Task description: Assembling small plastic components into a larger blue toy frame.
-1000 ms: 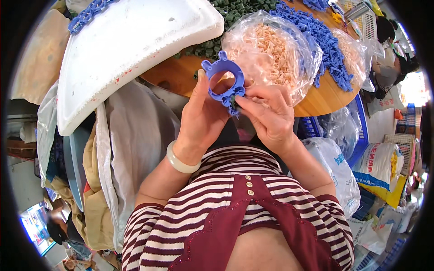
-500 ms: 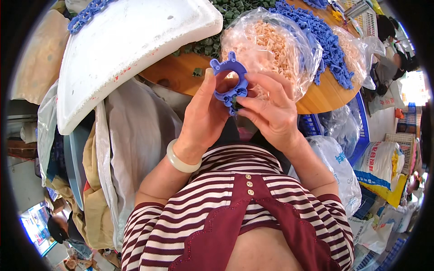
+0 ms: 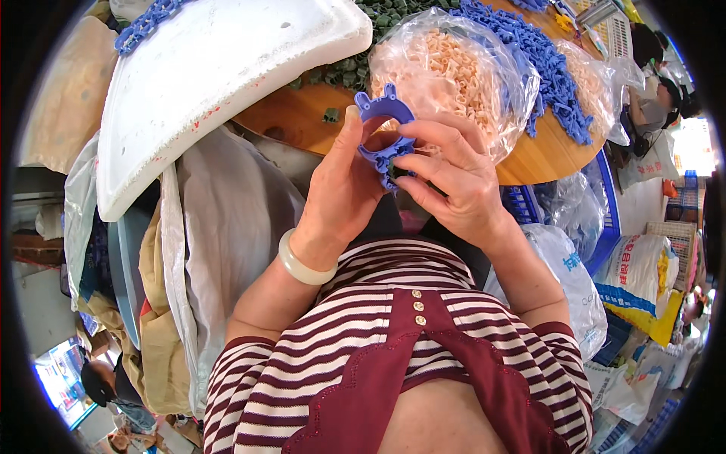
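Observation:
A blue ring-shaped plastic part (image 3: 398, 110) with small lugs on its rim is held up in front of me, over the near edge of the table. My left hand (image 3: 339, 175) grips it from the left, thumb upright beside the ring. From the right, my right hand (image 3: 459, 172) has its fingers closed at the ring's lower end. A small dark green piece (image 3: 394, 171) shows there, against the fingertips. Part of the ring's lower end is hidden by the fingers. A single loose green piece (image 3: 331, 115) lies on the wooden table just beyond my left thumb.
On the round wooden table (image 3: 522, 168) sit a clear bag of peach-coloured parts (image 3: 454, 83), a heap of blue parts (image 3: 529, 60) and a pile of green pieces (image 3: 340, 74). A white foam board (image 3: 219, 83) overhangs the left. A blue basket (image 3: 606, 200) stands at the right.
The right fingers have shifted slightly along the ring's lower end, showing more of the small green piece. The ring stays in nearly the same place.

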The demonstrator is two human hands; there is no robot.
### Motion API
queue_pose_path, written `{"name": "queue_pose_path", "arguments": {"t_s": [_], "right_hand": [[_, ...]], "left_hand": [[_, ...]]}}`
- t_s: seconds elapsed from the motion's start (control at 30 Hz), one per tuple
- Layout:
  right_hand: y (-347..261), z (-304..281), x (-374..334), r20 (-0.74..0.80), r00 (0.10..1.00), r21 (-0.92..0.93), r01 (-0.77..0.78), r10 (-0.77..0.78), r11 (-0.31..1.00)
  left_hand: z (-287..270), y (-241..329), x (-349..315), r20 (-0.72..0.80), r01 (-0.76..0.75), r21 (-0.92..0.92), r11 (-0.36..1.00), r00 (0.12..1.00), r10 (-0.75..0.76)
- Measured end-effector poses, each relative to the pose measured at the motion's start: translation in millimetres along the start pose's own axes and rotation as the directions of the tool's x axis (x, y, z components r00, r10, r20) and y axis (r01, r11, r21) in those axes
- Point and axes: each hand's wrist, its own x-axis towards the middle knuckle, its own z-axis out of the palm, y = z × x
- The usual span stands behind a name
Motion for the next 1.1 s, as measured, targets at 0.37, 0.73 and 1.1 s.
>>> {"name": "queue_pose_path", "arguments": {"t_s": [0.37,0.73,1.1], "right_hand": [[-12.5,-10.4,2.5,0.088,0.995,-0.119,0.058,-0.048,0.991],[-12.4,-4.2,-12.8,0.067,0.998,-0.104,0.015,-0.008,0.995],[-14.7,-15.0,-13.7,0.038,0.999,-0.045,0.020,-0.018,0.999]], "left_hand": [[5.0,2.8,-3.1,-0.008,0.002,0.025,1.000,1.000,-0.001],[2.1,1.8,-3.0,0.019,0.041,-0.050,0.998,0.999,-0.040],[12.8,9.8,-0.7,0.076,0.031,-0.021,0.999,0.997,-0.029]]}}
